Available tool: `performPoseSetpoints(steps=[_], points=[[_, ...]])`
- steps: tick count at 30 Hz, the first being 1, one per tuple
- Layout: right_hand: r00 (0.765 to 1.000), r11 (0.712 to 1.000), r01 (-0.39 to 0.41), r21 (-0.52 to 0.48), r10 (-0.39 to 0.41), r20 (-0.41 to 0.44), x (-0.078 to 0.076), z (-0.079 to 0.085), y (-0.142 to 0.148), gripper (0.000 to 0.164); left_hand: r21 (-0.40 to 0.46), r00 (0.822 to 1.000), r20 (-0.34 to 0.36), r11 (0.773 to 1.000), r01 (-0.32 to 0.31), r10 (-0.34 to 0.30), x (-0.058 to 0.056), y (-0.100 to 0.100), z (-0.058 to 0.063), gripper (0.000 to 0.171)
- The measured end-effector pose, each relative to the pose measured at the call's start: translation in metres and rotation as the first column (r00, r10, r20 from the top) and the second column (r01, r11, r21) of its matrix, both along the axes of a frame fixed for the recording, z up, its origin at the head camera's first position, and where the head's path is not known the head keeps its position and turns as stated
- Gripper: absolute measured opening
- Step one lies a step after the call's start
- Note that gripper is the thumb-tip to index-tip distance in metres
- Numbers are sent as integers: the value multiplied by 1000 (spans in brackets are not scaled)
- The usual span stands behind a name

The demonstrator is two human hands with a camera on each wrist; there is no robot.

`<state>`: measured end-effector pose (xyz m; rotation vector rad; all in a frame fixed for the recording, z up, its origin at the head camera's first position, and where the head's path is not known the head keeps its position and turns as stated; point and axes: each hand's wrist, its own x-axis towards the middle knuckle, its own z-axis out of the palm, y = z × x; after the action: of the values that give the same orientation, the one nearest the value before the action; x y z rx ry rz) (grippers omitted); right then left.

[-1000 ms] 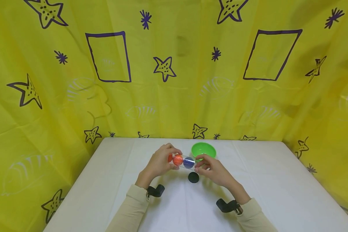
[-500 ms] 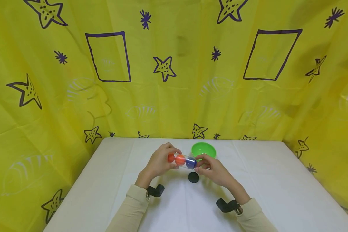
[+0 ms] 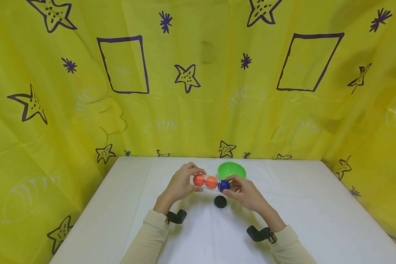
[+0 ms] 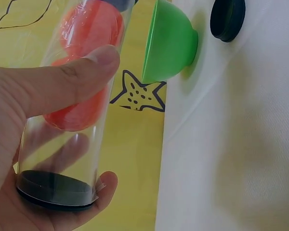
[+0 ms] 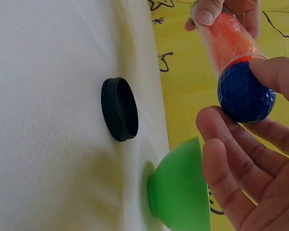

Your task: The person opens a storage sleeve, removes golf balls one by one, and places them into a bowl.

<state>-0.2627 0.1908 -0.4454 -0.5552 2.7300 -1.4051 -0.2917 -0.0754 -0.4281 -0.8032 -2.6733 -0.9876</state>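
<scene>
My left hand (image 3: 180, 183) grips a clear plastic tube (image 4: 92, 151), held tilted above the table. Inside the tube are two orange-red balls (image 3: 211, 182), and a black cap (image 4: 55, 188) closes its far end, as the left wrist view shows. A dimpled blue golf ball (image 5: 245, 91) sits at the tube's uncapped mouth, mostly outside the rim. My right hand (image 3: 249, 193) pinches this ball, thumb on top and fingertips below. Below the hands, a loose black cap (image 3: 220, 201) lies on the white table, hollow side showing in the right wrist view.
Just behind the right hand stands a light green bowl (image 3: 231, 171); its contents cannot be made out. The white-covered table (image 3: 118, 220) ends at a yellow curtain (image 3: 198, 121) with drawn stars, which also hangs at both sides.
The balls have slid rightward along the tube. The blue golf ball has come out at the mouth into my right fingers. Both hands have barely moved.
</scene>
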Motion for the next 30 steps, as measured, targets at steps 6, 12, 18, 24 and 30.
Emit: performPoseSetpoints(steps=[6, 12, 18, 24, 30], points=[[999, 1000, 30, 2, -30, -19, 0, 0, 0, 36, 17, 999, 33, 1000, -6, 5, 0, 0, -1, 46], [998, 998, 55, -6, -55, -25, 1, 2, 1, 36, 32, 999, 34, 999, -3, 2, 0, -1, 0, 45], [996, 996, 87, 4, -87, -31, 2, 5, 3, 36, 32, 1000, 28, 999, -6, 5, 0, -2, 0, 44], [989, 990, 142, 3, -142, -41, 0, 7, 8, 40, 34, 1000, 16, 999, -7, 6, -1, -5, 0, 46], [980, 981, 196, -9, -196, -35, -3, 7, 17, 41, 32, 1000, 10, 999, -12, 11, -2, -5, 0, 47]])
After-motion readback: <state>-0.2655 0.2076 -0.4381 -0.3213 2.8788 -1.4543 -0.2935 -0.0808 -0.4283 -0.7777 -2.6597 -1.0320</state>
